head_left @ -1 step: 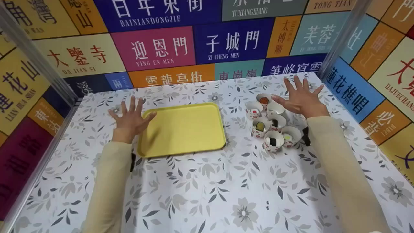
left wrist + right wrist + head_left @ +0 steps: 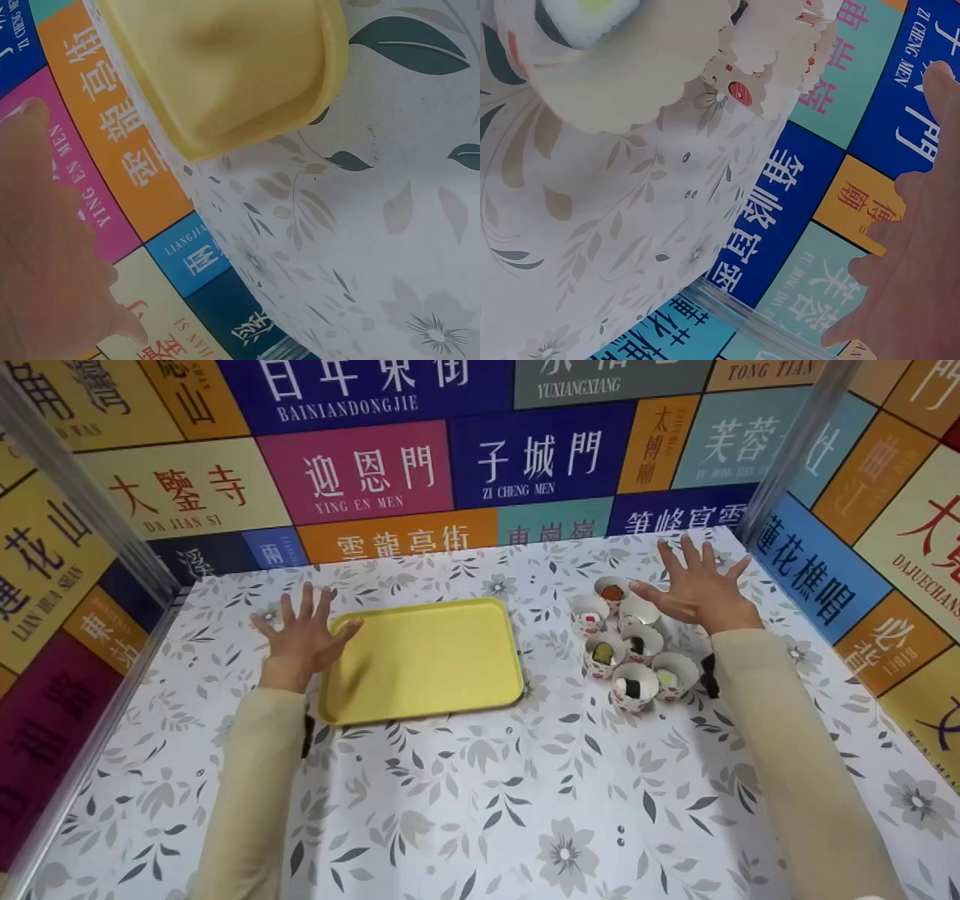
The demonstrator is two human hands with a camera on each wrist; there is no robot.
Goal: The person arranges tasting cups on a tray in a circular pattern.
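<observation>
My left hand (image 2: 294, 641) is held over the left edge of a yellow tray (image 2: 427, 660), fingers spread and holding nothing. In the left wrist view, the hand (image 2: 52, 247) shows at the left and the tray's rounded corner (image 2: 202, 146) at the top. My right hand (image 2: 701, 589) also has spread fingers. Its thumb overlaps the back of a cluster of patterned paper cups (image 2: 631, 701) in the head view. Small sushi pieces sit in several cups, one with orange roe (image 2: 612, 593), another wrapped in a dark band (image 2: 634, 688). The right wrist view shows a white sushi piece (image 2: 592, 22) in a cup up close.
A white tablecloth (image 2: 450, 810) with grey leaves and flowers covers the table. Behind it stands a wall of colourful sign panels (image 2: 360, 472), with similar panels at both sides. Clear corner posts (image 2: 795, 450) rise at the table's back corners. The tray lies left of the cups.
</observation>
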